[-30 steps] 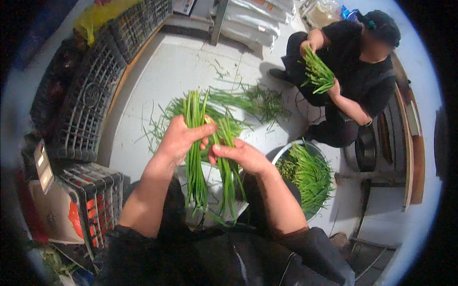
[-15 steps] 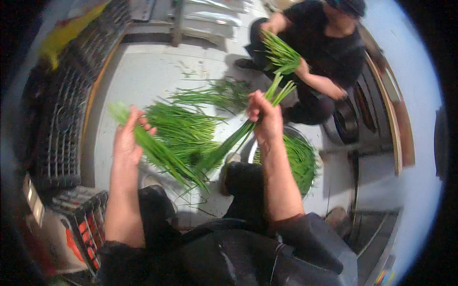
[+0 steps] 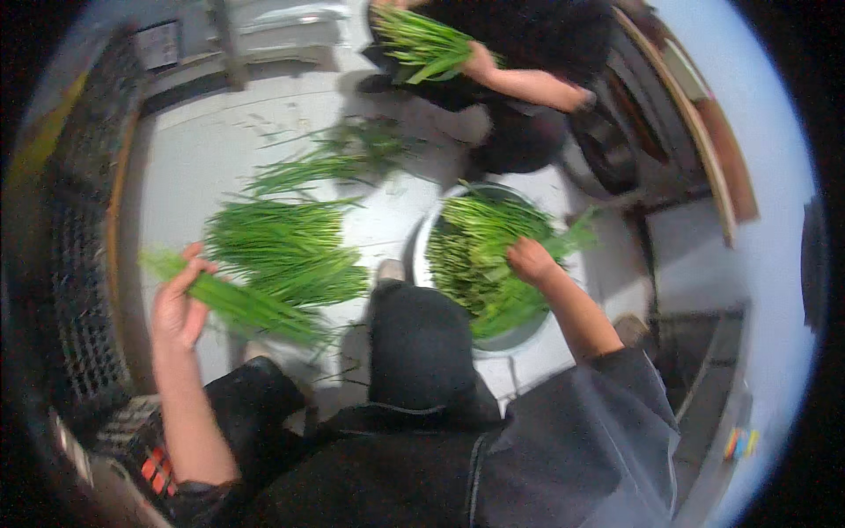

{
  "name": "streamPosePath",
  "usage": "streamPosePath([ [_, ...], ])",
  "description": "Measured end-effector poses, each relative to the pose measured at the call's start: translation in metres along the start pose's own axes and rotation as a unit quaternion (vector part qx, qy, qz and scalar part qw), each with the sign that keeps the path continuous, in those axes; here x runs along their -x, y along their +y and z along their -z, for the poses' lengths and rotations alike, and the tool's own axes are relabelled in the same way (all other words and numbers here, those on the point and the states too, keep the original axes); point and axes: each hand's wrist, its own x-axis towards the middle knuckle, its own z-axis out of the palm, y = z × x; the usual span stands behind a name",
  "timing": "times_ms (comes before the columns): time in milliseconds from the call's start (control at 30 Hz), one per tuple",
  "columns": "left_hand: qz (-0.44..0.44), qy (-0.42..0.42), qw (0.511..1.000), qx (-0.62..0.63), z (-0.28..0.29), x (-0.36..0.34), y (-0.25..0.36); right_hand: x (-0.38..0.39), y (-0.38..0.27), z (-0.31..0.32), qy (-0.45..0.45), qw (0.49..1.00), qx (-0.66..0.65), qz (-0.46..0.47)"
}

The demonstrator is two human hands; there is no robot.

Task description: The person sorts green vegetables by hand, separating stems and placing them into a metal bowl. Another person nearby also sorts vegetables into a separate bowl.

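Observation:
My left hand (image 3: 180, 304) grips a loose bunch of garlic chives (image 3: 251, 308), with pale ends near the thumb and green leaves slanting down to the right. Close by, a wide pile of garlic chives (image 3: 277, 242) lies on the floor. My right hand (image 3: 532, 261) is over a round metal basin (image 3: 420, 255) to the right. Its fingers are closed around chives (image 3: 515, 290) at the top of the basin's load. Some leaves stick out past the rim. Exactly how many stalks the right hand holds is hidden.
Across from me a person in black holds another chive bunch (image 3: 427, 44). Loose chives and trimmings (image 3: 343, 154) lie farther out on the white floor (image 3: 176, 167). Dark plastic crates (image 3: 88, 238) line the left side. My knees flank the chive pile.
My right hand has carried its chives from above the floor pile down to the right, into the basin. My left hand still holds its bunch. The view has shifted right.

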Motion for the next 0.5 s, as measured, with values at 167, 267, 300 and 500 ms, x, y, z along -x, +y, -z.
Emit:
streamPosePath([
  [167,-0.008,-0.014,0.999,0.034,-0.006,0.001,0.003,-0.046,-0.042,0.029,-0.032,0.995,-0.077,-0.054],
  [267,-0.006,-0.040,0.998,0.049,-0.015,0.005,0.002,-0.085,-0.088,0.099,0.147,0.969,-0.200,0.012],
  [300,-0.005,-0.046,0.997,0.055,-0.017,0.007,0.002,-0.100,-0.111,0.124,0.165,0.954,-0.247,0.033],
  [500,-0.009,-0.157,0.972,0.176,-0.022,0.022,0.008,-0.146,-0.278,0.222,0.033,0.708,-0.694,0.125],
])
